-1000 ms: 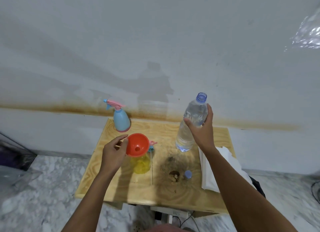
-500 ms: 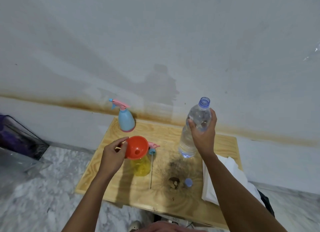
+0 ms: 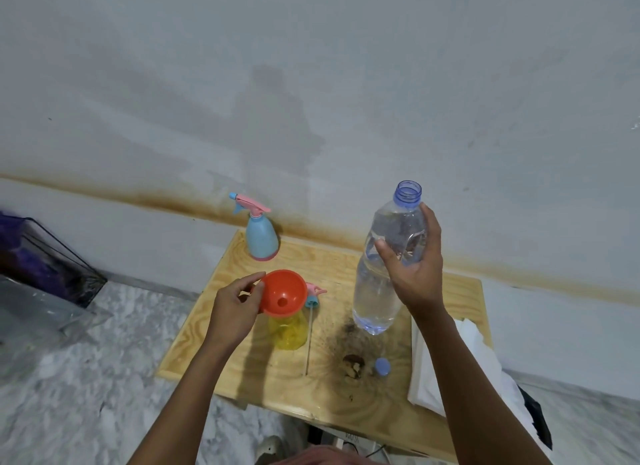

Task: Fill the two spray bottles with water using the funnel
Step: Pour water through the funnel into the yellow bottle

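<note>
left grip [image 3: 235,312] pinches funnel [image 3: 282,293] rim atop yellow spray bottle [image 3: 289,333] | right grip [image 3: 414,270] clasps uncapped water bottle [image 3: 374,291], 3 o'clock of funnel

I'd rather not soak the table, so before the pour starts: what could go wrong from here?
The water bottle looks nearly full and the right hand grips it alone, so it may gush past the funnel. The left hand only pinches the funnel's rim over the small yellow spray bottle, which might tip. The loose spray head lies close beside it and could get knocked.
</note>
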Demonstrator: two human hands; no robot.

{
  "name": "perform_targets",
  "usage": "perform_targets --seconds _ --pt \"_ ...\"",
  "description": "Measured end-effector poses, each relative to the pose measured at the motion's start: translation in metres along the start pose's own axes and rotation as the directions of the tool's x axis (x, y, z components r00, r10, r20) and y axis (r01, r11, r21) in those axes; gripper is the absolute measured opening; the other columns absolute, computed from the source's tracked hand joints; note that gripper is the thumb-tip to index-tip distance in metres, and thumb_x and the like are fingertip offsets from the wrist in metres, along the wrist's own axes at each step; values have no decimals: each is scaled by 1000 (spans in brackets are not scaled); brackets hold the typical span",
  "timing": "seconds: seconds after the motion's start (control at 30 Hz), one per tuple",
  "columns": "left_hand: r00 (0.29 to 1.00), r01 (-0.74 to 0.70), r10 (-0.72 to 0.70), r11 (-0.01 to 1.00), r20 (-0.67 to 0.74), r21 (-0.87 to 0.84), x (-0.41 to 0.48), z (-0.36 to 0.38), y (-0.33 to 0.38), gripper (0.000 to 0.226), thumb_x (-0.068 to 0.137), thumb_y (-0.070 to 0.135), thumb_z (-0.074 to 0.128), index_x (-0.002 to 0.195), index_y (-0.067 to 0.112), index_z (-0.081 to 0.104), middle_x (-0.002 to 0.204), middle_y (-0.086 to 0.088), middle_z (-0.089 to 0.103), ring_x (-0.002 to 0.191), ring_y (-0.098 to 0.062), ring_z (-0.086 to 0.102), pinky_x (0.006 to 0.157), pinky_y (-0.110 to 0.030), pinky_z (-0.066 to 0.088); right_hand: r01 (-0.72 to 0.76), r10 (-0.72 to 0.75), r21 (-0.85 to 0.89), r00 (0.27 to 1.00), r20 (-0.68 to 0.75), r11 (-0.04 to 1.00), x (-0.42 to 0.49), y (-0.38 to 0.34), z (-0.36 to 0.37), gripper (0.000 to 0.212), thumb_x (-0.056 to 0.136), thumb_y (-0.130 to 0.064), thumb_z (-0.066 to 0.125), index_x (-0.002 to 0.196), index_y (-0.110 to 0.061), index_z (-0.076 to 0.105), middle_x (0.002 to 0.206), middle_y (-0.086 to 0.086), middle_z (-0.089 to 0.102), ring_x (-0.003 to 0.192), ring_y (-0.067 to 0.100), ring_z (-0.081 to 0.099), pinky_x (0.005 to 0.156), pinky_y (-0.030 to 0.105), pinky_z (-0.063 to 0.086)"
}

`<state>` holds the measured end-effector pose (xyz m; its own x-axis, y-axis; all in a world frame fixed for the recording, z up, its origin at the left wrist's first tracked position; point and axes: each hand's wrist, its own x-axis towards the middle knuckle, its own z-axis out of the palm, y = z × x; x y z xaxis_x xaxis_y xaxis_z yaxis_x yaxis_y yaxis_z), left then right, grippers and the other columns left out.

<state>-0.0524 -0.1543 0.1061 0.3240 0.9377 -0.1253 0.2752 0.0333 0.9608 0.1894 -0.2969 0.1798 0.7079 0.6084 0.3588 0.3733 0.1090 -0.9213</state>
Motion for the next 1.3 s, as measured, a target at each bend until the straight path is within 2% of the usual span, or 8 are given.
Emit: perform_targets --seconds 0.1,0.2,0.3,0.4,0.57,0.77,0.97,1.3 --pt "1000 -4 4 1000 5 -5 1 1 0 24 98 17 61 119 18 71 103 -6 66 94 -27 69 72 -29 63 25 -22 -22 994 103 999 -4 -10 2 73 81 -31 79 136 -47 34 128 -43 48 127 -3 51 104 33 48" --pt "1000 -14 14 1000 12 7 2 1 0 24 98 18 61 120 19 71 99 -1 66 96 -30 69 81 -41 62 27 -23 -24 985 169 999 -15 -15 6 71 76 -44 73 135 -50 34 129 -41 48 125 -4 52 100 21 47" --pt "1000 -30 30 999 11 36 2 0 -2 25 98 19 61 120 18 72 99 5 67 98 -27 68 88 -49 59 -14 18 -22 978 208 1000 -27 -15 8 70 77 -32 75 133 -46 36 122 -45 50 116 -10 55 92 10 46" --pt "999 -35 35 999 4 42 1 0 -2 25 98 19 60 119 19 72 98 6 67 97 -27 68 89 -51 58 -58 70 -47 945 318 997 -34 -14 8 68 77 -26 75 133 -42 40 119 -34 59 110 0 63 89 17 51" --pt "999 -30 30 999 14 23 0 2 3 25 99 19 59 120 18 71 99 5 66 97 -28 67 90 -49 58 -95 150 -139 868 473 986 -42 -11 9 69 77 -40 77 137 -37 43 125 -17 61 109 4 65 91 23 52" --pt "999 -33 33 999 24 22 -1 2 0 27 99 22 58 123 19 70 105 1 67 98 -27 67 88 -49 59 -114 221 -221 802 555 969 -51 -14 6 62 78 -42 75 129 -51 39 123 -21 58 102 -7 65 78 11 51" --pt "999 -25 24 1000 31 20 -2 1 -1 28 99 24 58 124 20 70 105 4 66 99 -27 67 89 -50 58 -141 275 -253 712 646 957 -58 -6 8 64 81 -45 74 136 -43 42 124 -14 62 106 5 67 86 30 58" --pt "999 -8 8 1000 44 -13 0 1 -2 27 98 24 60 123 21 70 112 0 67 99 -30 69 88 -48 59 -193 352 -300 628 694 934 -59 -4 19 62 85 -36 73 139 -31 43 108 -12 66 82 5 71 65 21 54"
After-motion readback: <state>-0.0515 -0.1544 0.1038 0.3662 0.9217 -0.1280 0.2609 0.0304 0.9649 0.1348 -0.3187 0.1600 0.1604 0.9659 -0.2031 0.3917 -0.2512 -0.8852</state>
